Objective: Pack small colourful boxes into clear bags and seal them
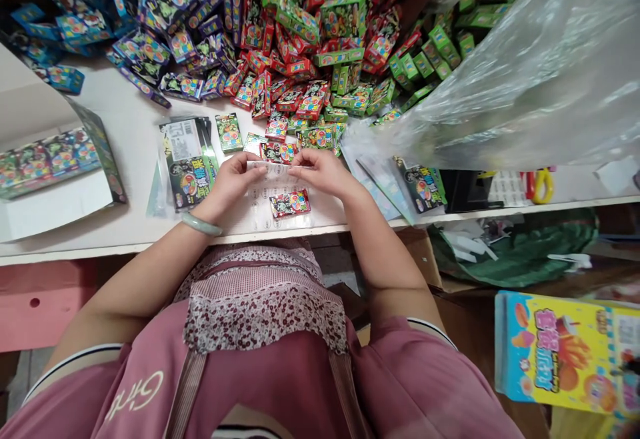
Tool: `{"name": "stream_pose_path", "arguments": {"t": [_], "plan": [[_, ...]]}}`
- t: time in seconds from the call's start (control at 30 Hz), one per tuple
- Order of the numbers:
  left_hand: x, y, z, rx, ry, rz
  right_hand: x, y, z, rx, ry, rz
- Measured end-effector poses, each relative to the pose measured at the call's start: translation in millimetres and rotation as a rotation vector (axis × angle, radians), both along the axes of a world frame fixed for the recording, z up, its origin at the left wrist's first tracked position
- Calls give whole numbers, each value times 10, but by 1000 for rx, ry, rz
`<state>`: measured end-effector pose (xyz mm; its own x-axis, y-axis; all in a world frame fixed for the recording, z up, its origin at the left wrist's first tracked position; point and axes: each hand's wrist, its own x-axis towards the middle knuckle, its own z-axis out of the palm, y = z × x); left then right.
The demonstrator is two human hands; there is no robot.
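My left hand [231,182] and my right hand [324,171] meet over the front of a white table [125,159]. Both pinch the top edge of a clear plastic bag [273,192] that lies flat between them. Inside the bag sits one small red box [290,203]. Just beyond my fingers lies a purple small box [279,152]. A green bangle [201,224] circles my left wrist. A big heap of small boxes [280,32] in blue, purple, red and green covers the far side of the table.
A stack of printed flat bags [189,162] lies left of my hands, and an open display carton [50,172] stands further left. A large clear plastic sheet [540,72] bulges at right. Scissors [540,185] lie at the right edge. A yellow carton [565,352] sits below.
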<state>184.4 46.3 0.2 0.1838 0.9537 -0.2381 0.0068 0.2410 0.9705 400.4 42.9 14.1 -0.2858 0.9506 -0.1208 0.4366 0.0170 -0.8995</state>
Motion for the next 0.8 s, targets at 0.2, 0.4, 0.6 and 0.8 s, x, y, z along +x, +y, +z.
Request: {"name": "stream_pose_path", "arguments": {"t": [0.2,0.4,0.6,0.8], "plan": [[-6,-6,-78,-10,-6,27,14,32,-31,-8,-8,-9],[-40,-12,-78,6,-7,1,45,43,-62,-14,-1,-41],[-26,-9,-32,21,33,-3,32,40,-73,-29,3,-47],[-103,-20,-8,0,41,-88,99,38,-75,-96,116,-83]]}}
